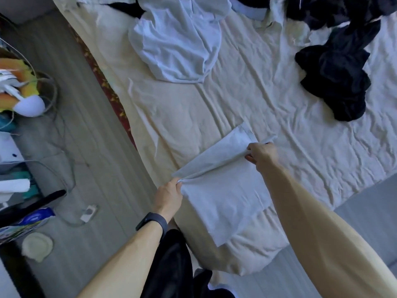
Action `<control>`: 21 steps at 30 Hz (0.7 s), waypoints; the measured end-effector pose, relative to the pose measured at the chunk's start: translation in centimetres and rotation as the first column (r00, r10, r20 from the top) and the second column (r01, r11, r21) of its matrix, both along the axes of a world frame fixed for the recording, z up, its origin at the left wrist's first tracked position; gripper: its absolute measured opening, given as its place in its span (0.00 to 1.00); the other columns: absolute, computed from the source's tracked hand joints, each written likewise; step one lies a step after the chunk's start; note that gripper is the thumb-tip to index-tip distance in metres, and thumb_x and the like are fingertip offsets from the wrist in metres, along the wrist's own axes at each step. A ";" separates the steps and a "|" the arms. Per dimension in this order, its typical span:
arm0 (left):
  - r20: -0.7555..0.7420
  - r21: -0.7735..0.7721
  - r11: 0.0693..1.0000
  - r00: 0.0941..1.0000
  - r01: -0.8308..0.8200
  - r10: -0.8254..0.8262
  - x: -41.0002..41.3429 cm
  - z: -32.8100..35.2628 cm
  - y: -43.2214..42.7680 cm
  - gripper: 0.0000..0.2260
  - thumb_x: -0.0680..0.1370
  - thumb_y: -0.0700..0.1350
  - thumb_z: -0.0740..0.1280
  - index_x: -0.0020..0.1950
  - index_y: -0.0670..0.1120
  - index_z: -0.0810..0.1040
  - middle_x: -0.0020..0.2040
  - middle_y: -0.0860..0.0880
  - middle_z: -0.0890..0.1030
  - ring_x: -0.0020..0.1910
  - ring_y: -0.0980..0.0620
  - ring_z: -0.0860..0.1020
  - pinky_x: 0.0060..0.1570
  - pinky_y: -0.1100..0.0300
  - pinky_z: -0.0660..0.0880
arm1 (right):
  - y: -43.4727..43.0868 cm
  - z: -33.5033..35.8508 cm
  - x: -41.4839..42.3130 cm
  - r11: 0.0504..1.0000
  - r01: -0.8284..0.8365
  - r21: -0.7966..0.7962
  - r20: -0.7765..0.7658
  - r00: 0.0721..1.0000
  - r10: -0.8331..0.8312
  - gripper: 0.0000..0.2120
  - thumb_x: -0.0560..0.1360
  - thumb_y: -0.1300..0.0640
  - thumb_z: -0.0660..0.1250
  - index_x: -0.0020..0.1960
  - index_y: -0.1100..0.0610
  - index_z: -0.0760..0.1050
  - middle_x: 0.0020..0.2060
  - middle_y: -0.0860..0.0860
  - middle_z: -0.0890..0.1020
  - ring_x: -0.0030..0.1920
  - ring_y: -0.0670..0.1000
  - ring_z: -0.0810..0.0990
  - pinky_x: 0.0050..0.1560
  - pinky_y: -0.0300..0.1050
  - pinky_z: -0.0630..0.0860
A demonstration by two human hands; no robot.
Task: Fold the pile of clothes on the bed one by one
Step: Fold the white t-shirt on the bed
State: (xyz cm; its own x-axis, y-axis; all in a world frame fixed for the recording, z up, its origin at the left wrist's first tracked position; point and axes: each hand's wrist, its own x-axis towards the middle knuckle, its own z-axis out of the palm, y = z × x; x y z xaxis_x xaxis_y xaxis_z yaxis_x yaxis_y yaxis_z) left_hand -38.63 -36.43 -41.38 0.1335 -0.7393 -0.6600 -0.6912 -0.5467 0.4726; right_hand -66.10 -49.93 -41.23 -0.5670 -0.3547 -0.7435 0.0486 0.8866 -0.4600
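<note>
I log: left hand [169, 196] pinches white garment [225, 190] at lower centre; right hand [261, 153] pinches its upper edge. Garment lies on bed [236, 93]. Dark clothes [335, 78] upper right.

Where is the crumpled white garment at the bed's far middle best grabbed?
Probably at the rounded near hem of the crumpled white garment, from the near side: that edge lies free on the cream bed sheet, while the far end runs into other clothes.
</note>
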 end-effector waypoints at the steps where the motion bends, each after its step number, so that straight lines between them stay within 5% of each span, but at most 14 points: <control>1: -0.001 0.021 1.000 1.000 0.006 -0.006 0.4 -0.8 -0.9 0.09 0.84 0.46 0.58 0.57 0.44 0.76 0.46 0.41 0.81 0.48 0.37 0.78 0.43 0.48 0.74 | -0.7 -1.0 0.3 1.000 -0.020 0.010 -0.024 1.000 0.020 0.09 0.71 0.66 0.69 0.42 0.58 0.68 0.46 0.59 0.79 0.38 0.56 0.84 0.42 0.49 0.85; 6: -0.025 0.087 0.996 1.000 -0.011 0.014 1.5 -3.5 -2.9 0.05 0.84 0.45 0.58 0.55 0.45 0.69 0.47 0.42 0.79 0.46 0.38 0.77 0.45 0.43 0.76 | -3.1 -3.7 1.9 0.995 -0.076 0.070 -0.088 0.993 0.082 0.06 0.70 0.65 0.67 0.45 0.60 0.71 0.42 0.56 0.79 0.33 0.53 0.82 0.47 0.60 0.84; 11: -0.041 0.155 0.988 0.999 0.030 -0.024 2.1 -5.2 -3.7 0.03 0.84 0.45 0.60 0.52 0.48 0.66 0.47 0.45 0.78 0.47 0.39 0.77 0.45 0.45 0.76 | -3.8 -5.8 3.1 0.978 -0.184 0.098 -0.141 0.970 0.197 0.03 0.66 0.61 0.64 0.40 0.59 0.73 0.33 0.57 0.80 0.44 0.62 0.85 0.50 0.63 0.83; 13: -0.042 0.156 0.986 0.997 0.065 -0.059 2.0 -5.7 -4.1 0.04 0.83 0.44 0.60 0.51 0.47 0.66 0.46 0.45 0.77 0.48 0.38 0.77 0.45 0.47 0.74 | -3.7 -6.5 3.6 0.973 -0.217 0.082 -0.126 0.966 0.226 0.11 0.63 0.54 0.65 0.38 0.61 0.78 0.35 0.61 0.83 0.44 0.62 0.85 0.50 0.61 0.83; 17: 0.054 0.151 0.973 0.981 0.177 -0.187 1.7 -6.1 -4.3 0.04 0.82 0.41 0.62 0.53 0.42 0.69 0.55 0.40 0.75 0.54 0.38 0.75 0.49 0.48 0.72 | -3.2 -6.2 4.8 0.972 -0.233 -0.008 0.049 0.971 0.233 0.17 0.67 0.50 0.67 0.54 0.52 0.83 0.42 0.51 0.82 0.44 0.52 0.79 0.47 0.47 0.76; 21: 0.140 0.231 0.912 0.916 0.339 -0.376 1.7 -6.1 -5.3 0.10 0.81 0.43 0.61 0.60 0.40 0.70 0.62 0.40 0.71 0.58 0.39 0.73 0.53 0.46 0.73 | -1.1 -4.2 4.2 0.985 -0.097 -0.140 0.362 0.921 0.142 0.23 0.78 0.62 0.67 0.73 0.55 0.73 0.61 0.50 0.78 0.62 0.51 0.77 0.62 0.46 0.72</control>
